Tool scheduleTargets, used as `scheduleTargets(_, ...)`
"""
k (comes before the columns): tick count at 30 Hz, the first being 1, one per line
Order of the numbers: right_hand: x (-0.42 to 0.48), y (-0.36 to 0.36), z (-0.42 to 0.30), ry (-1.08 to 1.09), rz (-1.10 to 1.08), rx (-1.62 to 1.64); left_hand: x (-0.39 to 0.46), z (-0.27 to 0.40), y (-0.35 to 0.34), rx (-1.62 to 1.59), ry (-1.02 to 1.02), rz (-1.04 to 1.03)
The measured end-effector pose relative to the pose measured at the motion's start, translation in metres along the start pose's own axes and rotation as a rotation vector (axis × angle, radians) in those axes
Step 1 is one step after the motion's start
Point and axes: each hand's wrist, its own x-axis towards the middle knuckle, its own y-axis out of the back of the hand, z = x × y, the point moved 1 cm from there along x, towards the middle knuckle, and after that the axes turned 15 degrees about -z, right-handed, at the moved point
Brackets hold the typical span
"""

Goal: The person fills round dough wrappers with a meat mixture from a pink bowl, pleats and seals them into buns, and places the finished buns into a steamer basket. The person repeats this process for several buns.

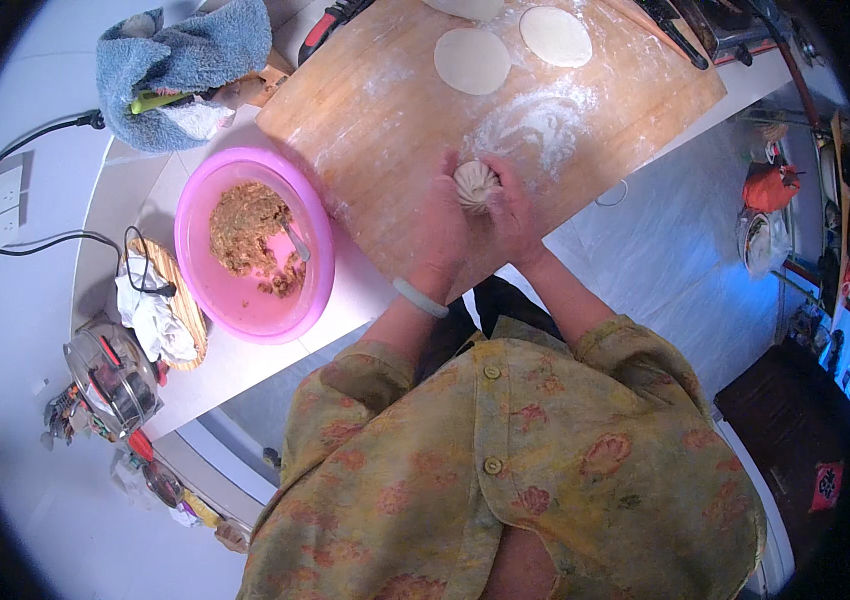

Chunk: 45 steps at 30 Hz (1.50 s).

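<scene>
A pleated dough bun (476, 185), its folds gathered at the top centre, sits between my two hands at the near part of a floured wooden board (387, 142). My left hand (449, 221) cups its left side, a pale bangle on that wrist. Around the right side curves my right hand (511, 206). Whether the bun rests on the board or is lifted slightly, I cannot tell. Farther up the board lie flat round dough wrappers, among them one at the middle (472, 61) and one to its right (555, 37).
Left of the board stands a pink plastic basin (192, 247) holding minced filling (249, 225) and a metal spoon (296, 241). A blue towel (185, 67) lies behind it. Loose flour (545, 124) covers part of the board. A black-handled tool (676, 41) lies at the far right edge.
</scene>
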Motion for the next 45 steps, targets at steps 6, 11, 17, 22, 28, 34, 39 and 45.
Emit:
scheduleTargets(6,0.027,0.021,-0.006,-0.09,0.054,0.206,-0.003,0.004,-0.012,-0.394,0.081,0.154)
scheduleTargets(11,-0.01,0.018,0.009,-0.078,0.122,0.117,0.007,0.007,0.009,-0.012,0.089,0.095)
scheduleTargets(17,0.021,0.005,-0.007,-0.033,0.081,0.125,-0.009,-0.007,-0.011,-0.45,0.07,-0.106)
scheduleTargets(22,0.015,0.056,-0.006,-0.053,0.124,0.185,-0.034,-0.017,0.044,-0.278,-0.038,0.265)
scheduleTargets(28,0.009,0.079,-0.031,-0.243,-0.101,-0.084,-0.07,0.024,0.041,-0.284,-0.003,0.342)
scheduleTargets(34,0.04,0.054,-0.061,-0.217,-0.404,-0.467,-0.086,0.046,0.035,-0.292,-0.019,0.273)
scheduleTargets(39,0.034,0.024,-0.066,-0.198,-0.553,-0.888,-0.093,0.054,0.041,-0.281,-0.025,0.257)
scheduleTargets(45,0.001,-0.005,-0.048,-0.062,-0.459,-1.146,-0.111,0.052,0.058,-0.267,0.006,0.271)
